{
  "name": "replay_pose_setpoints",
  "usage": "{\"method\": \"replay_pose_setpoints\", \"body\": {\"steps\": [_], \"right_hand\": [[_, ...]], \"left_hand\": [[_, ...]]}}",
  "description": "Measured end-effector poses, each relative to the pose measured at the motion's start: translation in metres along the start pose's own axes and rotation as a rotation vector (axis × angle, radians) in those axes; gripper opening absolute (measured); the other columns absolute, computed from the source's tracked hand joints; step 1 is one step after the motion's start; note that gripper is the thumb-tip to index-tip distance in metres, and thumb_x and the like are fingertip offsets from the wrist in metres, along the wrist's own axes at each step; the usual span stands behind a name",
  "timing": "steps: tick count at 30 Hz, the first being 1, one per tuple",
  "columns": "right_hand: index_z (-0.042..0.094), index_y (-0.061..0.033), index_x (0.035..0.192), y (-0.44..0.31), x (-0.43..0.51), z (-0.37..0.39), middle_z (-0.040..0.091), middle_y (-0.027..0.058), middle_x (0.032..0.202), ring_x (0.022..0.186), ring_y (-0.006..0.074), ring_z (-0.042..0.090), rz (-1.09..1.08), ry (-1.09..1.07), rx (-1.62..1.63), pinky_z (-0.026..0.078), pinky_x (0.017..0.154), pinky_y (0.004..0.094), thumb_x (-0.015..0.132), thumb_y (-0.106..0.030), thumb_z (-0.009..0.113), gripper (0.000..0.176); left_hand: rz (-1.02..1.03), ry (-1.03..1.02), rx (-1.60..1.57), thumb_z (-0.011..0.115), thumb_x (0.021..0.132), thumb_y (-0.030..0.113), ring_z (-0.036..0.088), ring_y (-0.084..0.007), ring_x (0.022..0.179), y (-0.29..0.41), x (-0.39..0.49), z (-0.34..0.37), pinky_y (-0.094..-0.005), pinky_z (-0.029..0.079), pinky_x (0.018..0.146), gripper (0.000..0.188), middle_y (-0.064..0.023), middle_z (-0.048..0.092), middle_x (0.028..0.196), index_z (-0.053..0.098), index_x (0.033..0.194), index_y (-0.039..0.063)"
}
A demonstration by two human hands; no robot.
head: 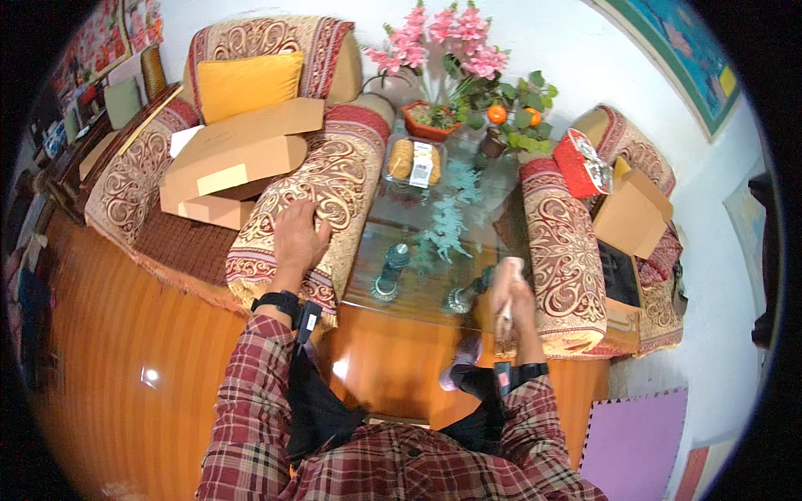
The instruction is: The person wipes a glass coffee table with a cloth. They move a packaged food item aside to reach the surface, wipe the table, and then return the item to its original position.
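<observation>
My left hand [301, 235] rests palm down on the patterned cover [343, 166] of the left armchair's arm, fingers somewhat spread and nothing in them. Over the right side of the glass-topped table [369, 250], my right hand [519, 304] grips a pale, crumpled cloth [509, 282], blurred, so its material is not certain. The cloth is beside the right armchair's covered arm [564, 263]. On the table, a clear plastic pack of biscuits [413, 164] stands near the far end. Ornate glass-like table supports [385, 285] show through the near part of the top.
An opened cardboard box [238, 156] lies on the left seat, near a yellow cushion [250, 86]. Potted pink flowers [432, 119] and a small orange-fruited plant [510, 125] stand behind. A red container [573, 166] and another cardboard box [633, 213] are at right.
</observation>
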State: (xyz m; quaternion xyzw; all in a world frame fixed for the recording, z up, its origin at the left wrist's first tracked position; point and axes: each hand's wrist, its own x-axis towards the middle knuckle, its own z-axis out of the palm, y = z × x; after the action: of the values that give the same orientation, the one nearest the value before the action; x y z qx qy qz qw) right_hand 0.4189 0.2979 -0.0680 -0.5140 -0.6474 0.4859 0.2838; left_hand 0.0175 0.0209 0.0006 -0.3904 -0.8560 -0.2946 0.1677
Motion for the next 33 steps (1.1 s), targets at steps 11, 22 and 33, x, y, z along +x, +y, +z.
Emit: {"method": "replay_pose_setpoints", "body": {"steps": [11,22,33], "right_hand": [[0.056,-0.0074,0.135,0.058,-0.04,0.056,0.053,0.0155,0.142,0.134,0.0394,0.041,-0.439,0.375,-1.017,0.036,0.108,0.0517,0.098,-0.033,0.052,0.045],[0.05,-0.0109,0.141,-0.014,-0.113,0.232,0.047,0.0088,0.148,0.134,0.0387,0.041,-0.901,-0.209,-0.86,0.037,0.1,0.0494,0.084,-0.01,0.058,0.057],[0.061,-0.0116,0.131,-0.034,-0.117,0.243,0.052,0.0037,0.145,0.134,0.0372,0.042,-1.025,-0.644,-0.612,0.037,0.104,0.0475,0.081,-0.006,0.059,0.05]], "left_hand": [[-0.005,0.026,-0.028,0.064,0.085,0.026,0.057,-0.0315,0.113,0.002,-0.001,-0.001,-0.0413,0.04,0.103,0.035,-0.0142,0.063,0.119,0.065,0.111,0.002],[-0.008,0.004,-0.057,0.064,0.084,0.025,0.057,-0.0321,0.113,0.003,-0.001,-0.005,-0.0412,0.041,0.103,0.036,-0.015,0.063,0.12,0.065,0.111,0.002],[-0.019,-0.012,-0.017,0.062,0.086,0.028,0.055,-0.0301,0.119,0.004,0.0,-0.001,-0.0414,0.037,0.105,0.038,-0.0148,0.063,0.123,0.064,0.113,0.002]]}}
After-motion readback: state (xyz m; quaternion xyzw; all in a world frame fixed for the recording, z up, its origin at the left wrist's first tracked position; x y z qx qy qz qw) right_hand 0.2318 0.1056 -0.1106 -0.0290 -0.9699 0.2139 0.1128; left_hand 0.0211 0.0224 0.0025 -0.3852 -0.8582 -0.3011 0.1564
